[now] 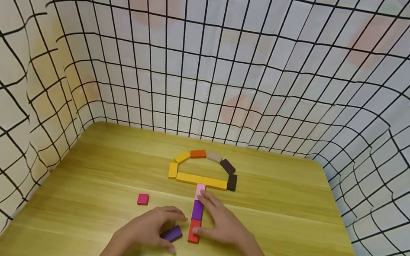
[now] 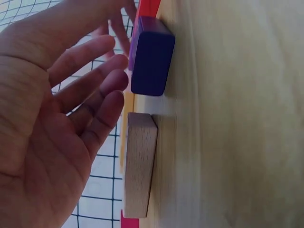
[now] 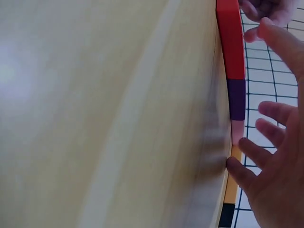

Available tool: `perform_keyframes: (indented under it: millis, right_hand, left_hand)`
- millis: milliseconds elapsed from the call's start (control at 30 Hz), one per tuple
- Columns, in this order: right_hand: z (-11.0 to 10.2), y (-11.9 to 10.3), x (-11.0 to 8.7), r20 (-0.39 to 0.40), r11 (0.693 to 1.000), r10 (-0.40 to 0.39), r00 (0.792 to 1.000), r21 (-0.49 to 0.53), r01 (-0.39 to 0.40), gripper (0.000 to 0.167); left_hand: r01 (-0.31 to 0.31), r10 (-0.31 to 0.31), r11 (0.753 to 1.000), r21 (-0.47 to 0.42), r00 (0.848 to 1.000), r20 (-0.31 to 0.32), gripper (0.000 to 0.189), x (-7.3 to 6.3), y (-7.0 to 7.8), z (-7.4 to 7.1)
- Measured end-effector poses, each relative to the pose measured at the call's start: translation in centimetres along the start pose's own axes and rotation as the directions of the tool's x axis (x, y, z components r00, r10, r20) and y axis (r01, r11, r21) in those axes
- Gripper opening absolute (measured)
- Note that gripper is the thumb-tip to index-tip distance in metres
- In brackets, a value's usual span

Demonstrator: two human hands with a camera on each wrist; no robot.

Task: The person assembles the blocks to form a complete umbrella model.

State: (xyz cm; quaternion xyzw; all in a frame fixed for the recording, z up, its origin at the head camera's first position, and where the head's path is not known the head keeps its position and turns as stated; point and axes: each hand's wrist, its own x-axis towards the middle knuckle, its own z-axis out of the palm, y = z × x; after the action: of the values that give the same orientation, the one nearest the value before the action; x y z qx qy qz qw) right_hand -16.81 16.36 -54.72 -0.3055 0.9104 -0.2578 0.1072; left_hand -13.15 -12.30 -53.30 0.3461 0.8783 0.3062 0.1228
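My left hand [image 1: 153, 226] is spread over a loose purple block [image 1: 172, 233], its fingers bent slightly and gripping nothing. In the left wrist view, a pale wooden block [image 2: 140, 166] lies beside that block; the hand hides it from the head view. My right hand [image 1: 225, 222] reaches across a straight column of blocks, pink [image 1: 201, 188], purple [image 1: 198, 210] and red [image 1: 193, 238]. Its fingertips are at the pink block and its thumb is over the red one. The fingers of this hand are loosely spread, apart from one another.
Above the column, two long yellow blocks [image 1: 201, 181] form a bar. An arch of several blocks, among them an orange block [image 1: 198, 154] and a dark block [image 1: 232, 182], curves over it. A small crimson block [image 1: 143, 199] lies left. Black-lined netting [image 1: 211, 81] surrounds the wooden table [image 1: 293, 228].
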Motion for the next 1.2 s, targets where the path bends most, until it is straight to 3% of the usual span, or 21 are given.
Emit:
perform_keyframes:
  millis: [267, 600, 933, 1200]
  right_hand:
    - [0.1, 0.0, 0.2, 0.044, 0.999, 0.028, 0.999, -0.027, -0.027, 0.094]
    - [0.2, 0.3, 0.2, 0.044, 0.999, 0.039, 0.998, -0.015, -0.039, 0.096]
    - [-0.2, -0.2, 0.1, 0.031, 0.999, 0.021, 0.999, 0.034, -0.022, 0.095]
    - [-0.2, -0.1, 0.0, 0.03, 0.999, 0.031, 0.999, 0.04, -0.033, 0.095]
  left_hand:
    - [-0.009, 0.008, 0.999, 0.035, 0.999, 0.037, 0.062, -0.3, 0.3, 0.5]
    - [0.018, -0.019, 0.993, 0.114, 1.0, 0.01, 0.04, 0.0, 1.0, 0.8]
    - [0.027, -0.028, 0.999, -0.016, 0.999, -0.025, 0.042, -0.4, 1.8, 1.4]
    - [0.043, -0.052, 0.99, -0.132, 0.996, -0.07, 0.053, -0.8, 2.2, 2.4]
